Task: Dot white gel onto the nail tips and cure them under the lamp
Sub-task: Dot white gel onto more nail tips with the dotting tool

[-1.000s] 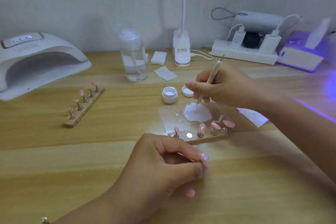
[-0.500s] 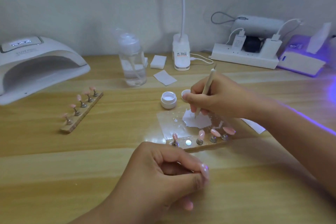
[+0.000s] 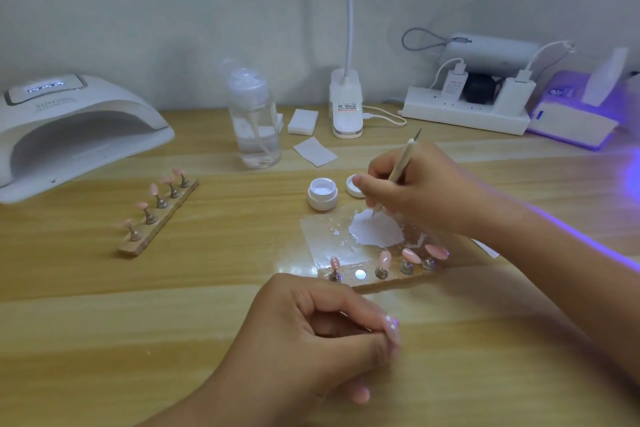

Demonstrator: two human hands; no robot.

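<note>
My right hand (image 3: pixel 420 185) grips a thin dotting tool (image 3: pixel 398 172) with its tip in a patch of white gel (image 3: pixel 377 230) on a clear palette sheet (image 3: pixel 322 243). An open white gel pot (image 3: pixel 322 193) and its lid (image 3: pixel 354 185) sit just behind. My left hand (image 3: pixel 311 340) pinches a pink nail tip (image 3: pixel 392 329) near the table's front. A wooden holder strip (image 3: pixel 384 276) in front of the palette carries several pink tips and has one bare stand. A second wooden strip (image 3: pixel 157 215) with several tips lies at the left, near the white curing lamp (image 3: pixel 69 128).
A clear pump bottle (image 3: pixel 254 120), white wipes (image 3: pixel 313 149), a desk lamp's base (image 3: pixel 345 107) and a power strip (image 3: pixel 464 111) with chargers line the back. A violet-lit device (image 3: pixel 575 114) stands at the far right.
My right hand has kept the tool tip in the white gel, shifting it slightly. The view has tilted a little. My left hand still holds the nail tip.
</note>
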